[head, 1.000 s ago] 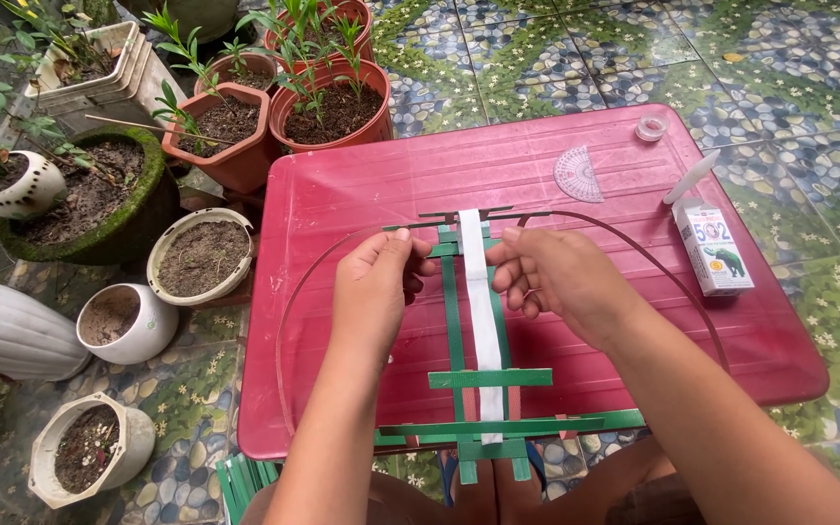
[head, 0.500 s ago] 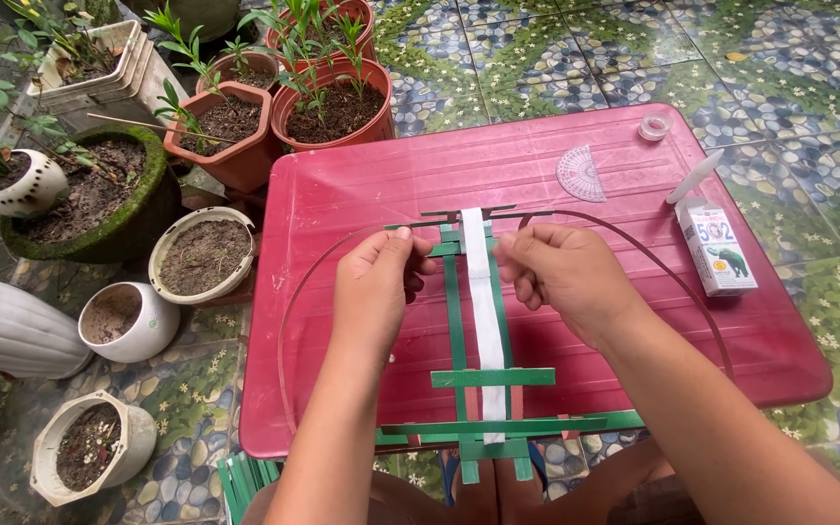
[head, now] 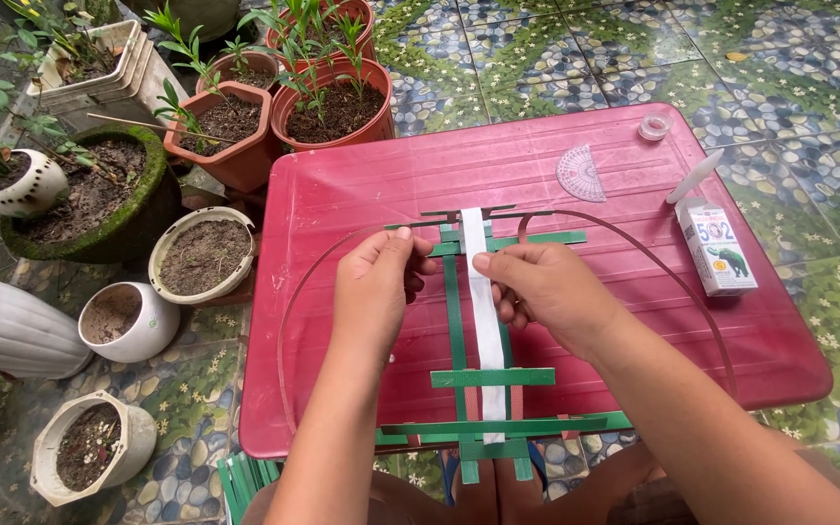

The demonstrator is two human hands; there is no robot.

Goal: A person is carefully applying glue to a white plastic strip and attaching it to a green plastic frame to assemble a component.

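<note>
A frame of green strips (head: 454, 321) with one white strip (head: 486, 326) down its middle lies on a red plastic table (head: 362, 194). Thin dark bent strips (head: 653, 262) arc out from its top to both sides. My left hand (head: 373, 290) rests at the left of the upper green crossbar, thumb and forefinger pinched at the crossbar's end. My right hand (head: 542, 290) lies on the right side of the frame, its forefinger tip pressing on the white strip near the crossbar.
A small glue box (head: 719, 251), a white tube (head: 694, 176), a clear protractor (head: 581, 174) and a small round cap (head: 653, 126) sit at the table's right. Several pots of soil and plants (head: 245, 136) crowd the tiled floor on the left. Spare green strips (head: 245, 478) lie below the table.
Both hands have stayed at the upper crossbar with only small finger shifts. The frame has not moved.
</note>
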